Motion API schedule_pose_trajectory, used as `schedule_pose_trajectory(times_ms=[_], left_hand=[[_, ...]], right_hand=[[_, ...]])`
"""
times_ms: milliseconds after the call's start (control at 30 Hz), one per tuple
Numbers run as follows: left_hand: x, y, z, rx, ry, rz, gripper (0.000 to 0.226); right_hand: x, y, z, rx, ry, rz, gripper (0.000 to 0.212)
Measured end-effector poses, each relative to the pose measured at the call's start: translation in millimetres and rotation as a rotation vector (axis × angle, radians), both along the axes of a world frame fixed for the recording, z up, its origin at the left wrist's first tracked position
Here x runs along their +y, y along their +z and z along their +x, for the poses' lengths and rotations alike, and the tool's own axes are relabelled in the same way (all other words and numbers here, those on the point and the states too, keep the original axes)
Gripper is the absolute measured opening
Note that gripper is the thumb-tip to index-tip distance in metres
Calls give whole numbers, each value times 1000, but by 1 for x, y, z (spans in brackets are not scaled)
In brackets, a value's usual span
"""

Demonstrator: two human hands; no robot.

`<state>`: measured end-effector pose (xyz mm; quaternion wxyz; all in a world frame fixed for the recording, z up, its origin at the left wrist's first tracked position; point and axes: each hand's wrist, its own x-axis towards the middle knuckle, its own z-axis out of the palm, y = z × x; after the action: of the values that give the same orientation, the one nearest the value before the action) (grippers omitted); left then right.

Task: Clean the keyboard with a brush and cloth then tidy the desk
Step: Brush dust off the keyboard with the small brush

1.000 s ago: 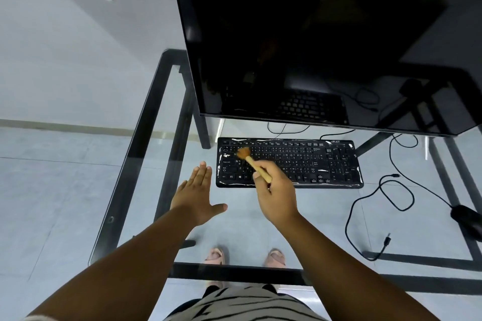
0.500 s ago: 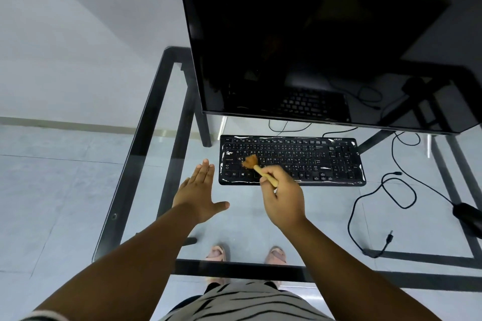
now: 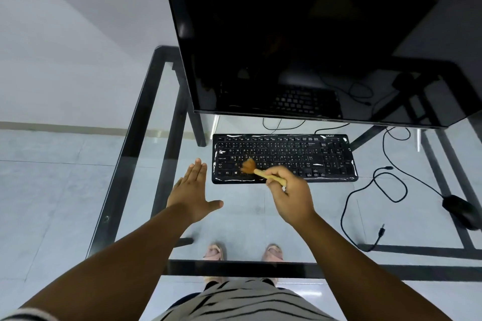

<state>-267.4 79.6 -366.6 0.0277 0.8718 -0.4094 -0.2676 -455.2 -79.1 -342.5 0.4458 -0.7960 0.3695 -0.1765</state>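
2 bare hands work over a glass-topped desk (image 3: pixel 326 214) with a black metal frame. The right hand (image 3: pixel 290 197) has its fingers curled around the pale wooden handle of a small brush (image 3: pixel 257 170); the handle slants up and to the left out of the fist, and the tan bristles, a little blurred, touch the lower left rows of the black keyboard (image 3: pixel 300 156), near the bottom letter row. The left hand (image 3: pixel 194 194) lies flat on the glass just left of the keyboard's near left corner, palm down, 4 fingers straight and together pointing away from the body, thumb spread out to the right, holding nothing. It does not touch the keyboard.

The keyboard sits square to the desk edge, directly below a large dark monitor (image 3: pixel 300 34), whose glossy screen reflects the keys and cables. To the right, a thin black cable (image 3: pixel 349 206) loops across the glass with a loose plug (image 3: pixel 381 230) at its end, and a black mouse (image 3: pixel 460 210) rests near the right edge of the view. Through the glass, 2 feet in light sandals (image 3: pixel 214 251) stand on a pale tiled floor (image 3: pixel 39 190). No cloth can be made out
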Motion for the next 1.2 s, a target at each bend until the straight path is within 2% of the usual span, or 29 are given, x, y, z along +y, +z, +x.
schedule_pose_trajectory(times_ms=[67, 133, 200, 333, 400, 500, 567, 633, 700, 767, 900, 967, 1067, 1200], left_hand=[[-1, 1, -2, 0, 21, -14, 109], [-2, 1, -5, -5, 46, -38, 109], [-2, 1, -8, -31, 56, -68, 107], [-8, 5, -15, -103, 47, -175, 93], [-13, 7, -18, -116, 26, -216, 87], [-22, 7, -20, -113, -31, -241, 83], [-27, 6, -22, -112, -77, -238, 82], [-29, 4, -24, -122, -129, -220, 80], [-30, 1, -23, -130, -178, -194, 78], [-31, -1, -20, -139, -208, -166, 77], [-32, -2, -18, -156, -213, -127, 77], [-33, -2, -20, -158, -201, -131, 77], [-35, -1, -24, -169, -173, -133, 77], [-38, -1, -31, -187, -127, -122, 78]], right_hand=[[-2, 3, -1, -34, -100, -25, 17], [-2, 4, 1, -87, -34, 47, 16], [-2, 4, -1, -56, 30, 41, 17], [-8, 0, 0, -74, -177, -47, 16], [-8, 1, 6, -101, -124, -8, 17], [-7, -1, 13, -2, 9, 6, 24], [-9, -7, 13, 46, -106, -43, 27], [-10, -8, 12, -11, -211, -43, 28], [-10, -4, 11, -60, -115, 11, 27], [-9, -3, 8, -9, -19, -10, 28], [-17, -8, -4, -6, -281, -58, 25], [-17, -6, -8, -57, -200, -13, 24], [-16, -4, -15, -17, -53, 6, 21], [-23, -6, -25, -7, -260, -66, 23]])
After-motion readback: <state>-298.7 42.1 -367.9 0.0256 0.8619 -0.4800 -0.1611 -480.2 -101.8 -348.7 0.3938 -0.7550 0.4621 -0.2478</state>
